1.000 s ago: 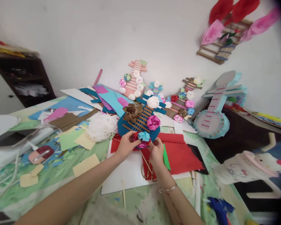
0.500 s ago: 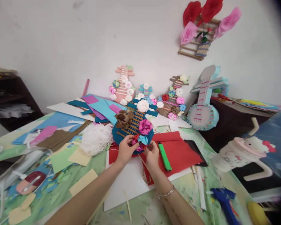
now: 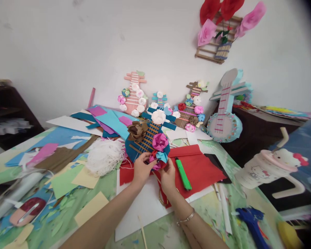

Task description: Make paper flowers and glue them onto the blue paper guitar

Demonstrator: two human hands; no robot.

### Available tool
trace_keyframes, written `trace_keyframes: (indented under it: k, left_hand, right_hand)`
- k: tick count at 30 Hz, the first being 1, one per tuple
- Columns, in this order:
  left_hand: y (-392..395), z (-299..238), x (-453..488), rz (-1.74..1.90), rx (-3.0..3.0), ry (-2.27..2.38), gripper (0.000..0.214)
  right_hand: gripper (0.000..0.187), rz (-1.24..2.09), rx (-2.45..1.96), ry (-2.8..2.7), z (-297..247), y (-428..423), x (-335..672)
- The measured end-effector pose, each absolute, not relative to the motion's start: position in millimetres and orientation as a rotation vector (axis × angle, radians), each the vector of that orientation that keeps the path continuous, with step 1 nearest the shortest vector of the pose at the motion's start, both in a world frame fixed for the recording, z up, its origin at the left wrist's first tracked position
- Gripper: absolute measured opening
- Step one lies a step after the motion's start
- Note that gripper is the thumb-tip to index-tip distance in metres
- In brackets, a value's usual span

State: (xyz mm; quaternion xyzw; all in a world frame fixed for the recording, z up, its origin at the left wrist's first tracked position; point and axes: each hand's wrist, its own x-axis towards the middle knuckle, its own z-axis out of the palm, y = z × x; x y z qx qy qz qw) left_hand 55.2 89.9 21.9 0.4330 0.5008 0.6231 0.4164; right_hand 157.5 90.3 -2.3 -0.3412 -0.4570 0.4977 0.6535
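Observation:
A dark blue cardboard lute (image 3: 134, 149) stands tilted before me, with brown strips as frets. It carries a white flower (image 3: 158, 117), a brown flower (image 3: 138, 131) and a magenta flower (image 3: 160, 141), all of paper. At its lower edge is a multicoloured paper flower (image 3: 161, 157) in red, light blue and pink. My left hand (image 3: 142, 168) pinches this flower from the left, thumb across its front. My right hand (image 3: 168, 174) has its fingers closed on the flower's lower right side; their tips are partly hidden.
Red paper (image 3: 199, 166) with a green utility knife (image 3: 182, 174) lies to the right, above a white board (image 3: 129, 214). White shredded paper (image 3: 103, 156) is heaped at left. Finished paper lutes (image 3: 135, 93) lean at the wall. A blue glue gun (image 3: 252, 221) and a tumbler (image 3: 264, 169) are at right.
My hands stay at the lute's lower edge, with the fingers slightly shifted around the multicoloured flower, which shows more of its light blue part. The camera view has moved slightly.

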Motion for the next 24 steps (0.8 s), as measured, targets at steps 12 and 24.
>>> trace_keyframes:
  k: [12,24]
  left_hand:
    - [86.6,18.8,64.2,1.587,1.017,1.256,0.025]
    - [91.7,32.2,45.4,1.418,1.149,1.414,0.034]
  right_hand:
    - [0.036,1.06,-0.815,-1.048,-7.2,87.5,156.1]
    - [0.037,1.186,-0.868,-0.947,-11.3,76.6,148.4]
